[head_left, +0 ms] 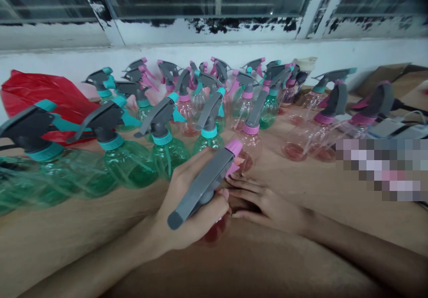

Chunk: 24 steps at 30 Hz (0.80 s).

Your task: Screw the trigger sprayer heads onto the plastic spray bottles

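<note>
My left hand (190, 209) is wrapped round the neck of a spray bottle (217, 229) with a grey head, a pink nozzle and pink trigger. Its clear body shows pinkish red low down, mostly hidden by the hand. The grey head slants across the top of that hand, nozzle to the upper right. Beside the bottle on the right, my right hand (264, 200) has its fingers stretched out and apart, tips close to the bottle; I cannot tell whether they touch it. Just behind stands a pink-collared bottle (251, 144).
Green spray bottles (132, 162) with teal collars line the left and middle of the brown tabletop (284, 262). More sprayers crowd toward the white wall (214, 50). Two pink bottles (301, 135) stand at right. A red plastic bag (43, 95) lies far left, a brown box (394, 77) far right.
</note>
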Tool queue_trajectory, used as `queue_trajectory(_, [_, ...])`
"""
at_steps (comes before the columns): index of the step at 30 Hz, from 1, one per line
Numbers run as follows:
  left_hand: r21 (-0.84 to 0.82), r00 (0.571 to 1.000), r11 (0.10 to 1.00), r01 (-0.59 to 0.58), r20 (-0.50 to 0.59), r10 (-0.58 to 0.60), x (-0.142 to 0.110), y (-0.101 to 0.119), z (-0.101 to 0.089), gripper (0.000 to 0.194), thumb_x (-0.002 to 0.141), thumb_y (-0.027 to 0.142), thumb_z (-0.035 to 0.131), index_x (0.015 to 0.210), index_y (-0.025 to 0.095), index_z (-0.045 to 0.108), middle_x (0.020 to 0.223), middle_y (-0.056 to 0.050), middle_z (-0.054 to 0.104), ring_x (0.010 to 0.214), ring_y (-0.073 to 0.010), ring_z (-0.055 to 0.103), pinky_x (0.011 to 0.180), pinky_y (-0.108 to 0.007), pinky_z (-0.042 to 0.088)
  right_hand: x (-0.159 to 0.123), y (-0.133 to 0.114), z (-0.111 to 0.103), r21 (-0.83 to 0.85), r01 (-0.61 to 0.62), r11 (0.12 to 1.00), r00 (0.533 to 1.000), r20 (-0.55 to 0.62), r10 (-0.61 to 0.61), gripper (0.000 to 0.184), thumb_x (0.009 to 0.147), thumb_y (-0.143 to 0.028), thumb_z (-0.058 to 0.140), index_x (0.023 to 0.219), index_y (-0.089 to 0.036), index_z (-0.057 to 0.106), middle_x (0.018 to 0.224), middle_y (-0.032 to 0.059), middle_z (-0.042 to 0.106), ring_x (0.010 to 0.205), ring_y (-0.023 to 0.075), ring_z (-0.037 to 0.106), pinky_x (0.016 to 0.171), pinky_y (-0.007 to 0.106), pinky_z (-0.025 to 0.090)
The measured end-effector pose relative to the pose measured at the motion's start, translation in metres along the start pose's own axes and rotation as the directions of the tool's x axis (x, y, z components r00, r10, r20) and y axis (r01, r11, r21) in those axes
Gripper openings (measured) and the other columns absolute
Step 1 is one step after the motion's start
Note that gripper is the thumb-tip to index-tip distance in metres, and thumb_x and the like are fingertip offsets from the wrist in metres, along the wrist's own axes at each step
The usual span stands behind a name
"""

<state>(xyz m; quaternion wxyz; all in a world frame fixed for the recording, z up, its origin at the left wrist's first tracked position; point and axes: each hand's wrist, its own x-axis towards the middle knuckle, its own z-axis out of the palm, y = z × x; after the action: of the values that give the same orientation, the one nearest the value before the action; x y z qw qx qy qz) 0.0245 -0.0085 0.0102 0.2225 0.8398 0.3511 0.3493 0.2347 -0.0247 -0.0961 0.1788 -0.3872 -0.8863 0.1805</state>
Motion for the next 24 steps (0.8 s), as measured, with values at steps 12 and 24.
queue_trajectory(12, [-0.146, 1.0, 0.989, -0.022, -0.018, 0.02, -0.0029, 0.0009, 0.0028, 0.019, 0.066, 0.011, 0.05, 0.076, 0.026, 0.044, 0.073, 0.002, 0.053, 0.065, -0.018, 0.057, 0.063, -0.033, 0.052, -0.0007, 0.0023, 0.0019, 0.042, 0.016, 0.999, 0.999, -0.03, -0.015, 0.05, 0.089, -0.046, 0.05, 0.134, -0.024, 0.045, 0.145, 0.007, 0.04, 0.135, 0.0226, 0.032, 0.111, 0.047, 0.029])
queue_trajectory(24, [-0.141, 0.999, 0.99, -0.031, -0.023, 0.028, -0.0009, 0.0003, 0.0026, 0.02, 0.065, 0.01, 0.049, 0.077, 0.025, 0.045, 0.073, 0.002, 0.052, 0.064, -0.0175, 0.056, 0.063, -0.033, 0.051, -0.0006, 0.0027, 0.0011, 0.006, 0.007, 1.0, 1.0, -0.003, -0.007, 0.053, 0.09, -0.048, 0.048, 0.136, -0.024, 0.042, 0.147, 0.006, 0.037, 0.136, 0.0212, 0.03, 0.112, 0.045, 0.028])
